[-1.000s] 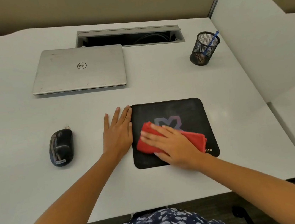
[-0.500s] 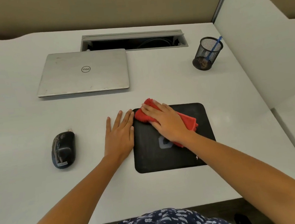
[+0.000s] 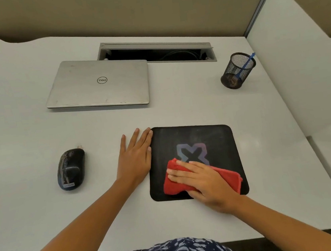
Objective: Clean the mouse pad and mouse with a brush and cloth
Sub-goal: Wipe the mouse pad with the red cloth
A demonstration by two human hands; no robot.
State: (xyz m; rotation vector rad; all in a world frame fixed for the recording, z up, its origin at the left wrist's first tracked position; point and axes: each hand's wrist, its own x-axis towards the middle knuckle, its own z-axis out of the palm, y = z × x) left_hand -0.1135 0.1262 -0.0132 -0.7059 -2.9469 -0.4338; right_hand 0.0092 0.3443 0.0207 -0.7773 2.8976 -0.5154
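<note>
Step in hand: wiping the black, round-cornered square mouse pad point(image 3: 214, 140) with the folded red terry cloth point(image 3: 173, 187); by my reading the pad half of the job is under way and the mouse half is not yet begun.
Right hand: the right hand point(image 3: 205, 181) lies flat on the cloth with its fingers stretched out and spread, pressing it down on the pad's near half. Nothing is clenched.
Left hand: the left hand point(image 3: 135, 156) rests palm down on the white desk point(image 3: 47, 223), fingers straight, touching the pad's left edge as if to steady it. It holds nothing.
Mouse pad: it lies flat in front of the person, with its far half and a blue-purple logo uncovered.
Mouse: the glossy black wireless mouse point(image 3: 71, 169) sits well to the left of the pad, beyond the left hand, and is untouched.
Next move: probably sweeping the cloth over the uncovered far half while the left hand keeps the pad from sliding, then fetching the mouse.
Brush: no plain brush shows.
Mesh cup: the black wire-mesh pen cup point(image 3: 237, 70) stands beyond the pad's far right corner. It holds one thin blue stick point(image 3: 246, 65) leaning on the rim, and I cannot tell whether this is the brush. Something brownish lies at the bottom, unclear.
Desk recess: the grey-framed cable slot point(image 3: 155, 52) lies far behind the pad, with dark cables inside.
Laptop: the closed silver laptop point(image 3: 99, 83) lies behind and to the left of the pad.
</note>
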